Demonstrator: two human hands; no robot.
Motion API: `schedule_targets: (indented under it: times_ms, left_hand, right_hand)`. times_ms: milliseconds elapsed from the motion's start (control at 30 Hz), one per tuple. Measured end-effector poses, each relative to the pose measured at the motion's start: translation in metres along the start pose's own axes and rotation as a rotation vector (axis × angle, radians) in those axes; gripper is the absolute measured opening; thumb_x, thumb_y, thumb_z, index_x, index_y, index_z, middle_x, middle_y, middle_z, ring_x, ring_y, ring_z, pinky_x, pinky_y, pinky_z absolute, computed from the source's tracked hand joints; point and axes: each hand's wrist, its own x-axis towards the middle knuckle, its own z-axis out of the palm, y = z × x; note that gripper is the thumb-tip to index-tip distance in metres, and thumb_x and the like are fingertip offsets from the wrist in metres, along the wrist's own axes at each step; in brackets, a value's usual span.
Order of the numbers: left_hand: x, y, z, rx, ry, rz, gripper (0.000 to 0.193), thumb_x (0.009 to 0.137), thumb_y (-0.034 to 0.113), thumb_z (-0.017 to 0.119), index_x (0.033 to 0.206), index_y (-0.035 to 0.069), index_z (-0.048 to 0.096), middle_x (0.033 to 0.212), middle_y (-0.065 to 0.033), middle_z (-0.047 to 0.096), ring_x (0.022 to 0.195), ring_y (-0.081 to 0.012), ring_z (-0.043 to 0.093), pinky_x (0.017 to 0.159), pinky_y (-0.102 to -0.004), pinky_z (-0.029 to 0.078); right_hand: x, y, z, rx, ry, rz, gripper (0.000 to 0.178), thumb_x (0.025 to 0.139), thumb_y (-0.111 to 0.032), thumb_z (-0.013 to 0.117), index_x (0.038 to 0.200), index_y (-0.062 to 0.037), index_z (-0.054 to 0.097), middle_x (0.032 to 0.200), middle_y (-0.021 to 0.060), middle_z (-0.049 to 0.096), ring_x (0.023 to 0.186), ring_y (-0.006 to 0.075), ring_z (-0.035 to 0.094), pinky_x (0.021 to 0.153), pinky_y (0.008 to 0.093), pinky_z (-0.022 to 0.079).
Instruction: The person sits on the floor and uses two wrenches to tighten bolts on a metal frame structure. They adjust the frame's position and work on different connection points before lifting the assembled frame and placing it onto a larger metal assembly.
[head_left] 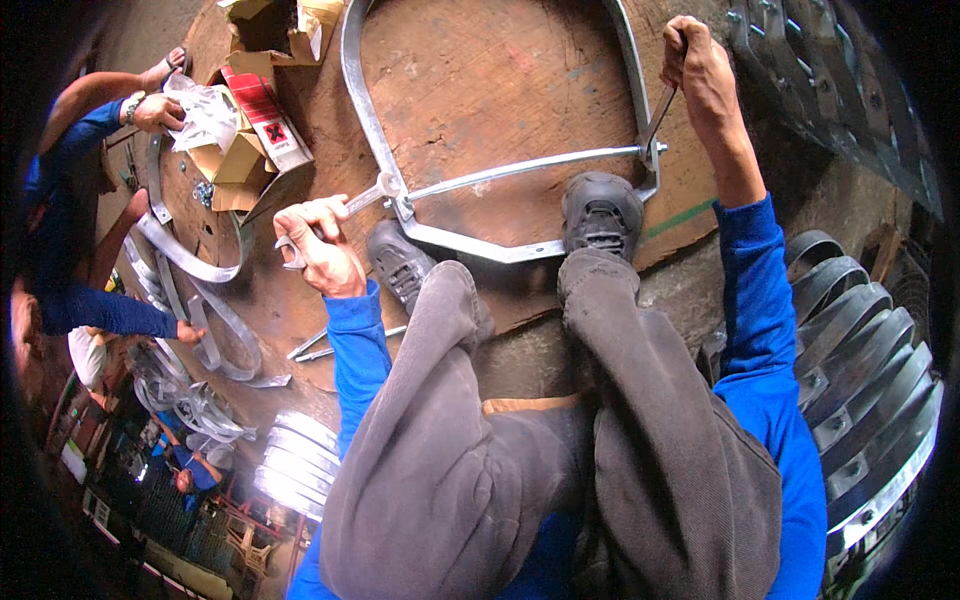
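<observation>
With both shoes pinning the galvanised clamp band (480, 248) to the wooden counter, the left hand (318, 240) grips a spanner (362, 198) and the right hand (697, 62) another (657, 122): bolt-tightening step; counter-rotate next.

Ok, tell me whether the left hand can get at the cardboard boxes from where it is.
Probably not without letting go: the left hand is closed on a wrench at the clamp bolt, and the cardboard boxes lie farther off beside another person's hand.
</observation>
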Motion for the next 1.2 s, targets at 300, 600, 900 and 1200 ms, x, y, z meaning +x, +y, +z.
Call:
schedule_targets:
  times_ms: [300,600,900,1200]
  left_hand:
    - [0.008,-0.019,-0.006,-0.275,-0.135,-0.201,0.071,0.083,0.081,0.031,0.073,0.011,0.035,0.062,0.0034,0.029,0.053,-0.0084,0.025,0.053,-0.0234,0.025]
    - [0.052,-0.04,-0.009,-0.065,-0.071,-0.359,0.048,0.095,0.05,0.032,0.074,0.008,0.044,0.058,0.0003,0.035,0.046,-0.01,0.032,0.046,-0.0272,0.031]
    - [0.058,-0.068,0.022,0.175,0.442,0.228,0.036,0.1,0.036,0.049,0.088,0.002,0.053,0.062,-0.0019,0.048,0.046,-0.0082,0.041,0.038,-0.0212,0.029]
    - [0.058,-0.075,0.022,0.16,0.369,0.28,0.039,0.101,0.03,0.048,0.073,0.002,0.048,0.057,-0.0004,0.043,0.045,-0.0077,0.039,0.038,-0.0231,0.028]
  right_hand:
    - [0.002,0.003,-0.003,0.053,0.0,-0.021,0.036,0.101,-0.034,0.036,0.078,-0.0092,0.049,0.062,-0.0033,0.036,0.053,0.0077,0.034,0.051,0.0256,0.033]
    - [0.005,0.008,-0.003,0.047,0.002,-0.043,0.035,0.101,-0.034,0.037,0.08,-0.0088,0.049,0.063,-0.0034,0.035,0.055,0.0075,0.034,0.052,0.0254,0.034]
    - [0.02,0.006,-0.018,0.211,-0.159,-0.015,0.036,0.093,-0.047,0.057,0.086,-0.0122,0.054,0.061,-0.0076,0.042,0.052,0.0056,0.038,0.048,0.0235,0.033]
    - [0.014,-0.008,0.0,0.056,0.094,0.097,0.037,0.095,-0.037,0.048,0.069,-0.0111,0.054,0.054,-0.0039,0.042,0.045,0.0129,0.037,0.046,0.0289,0.033]
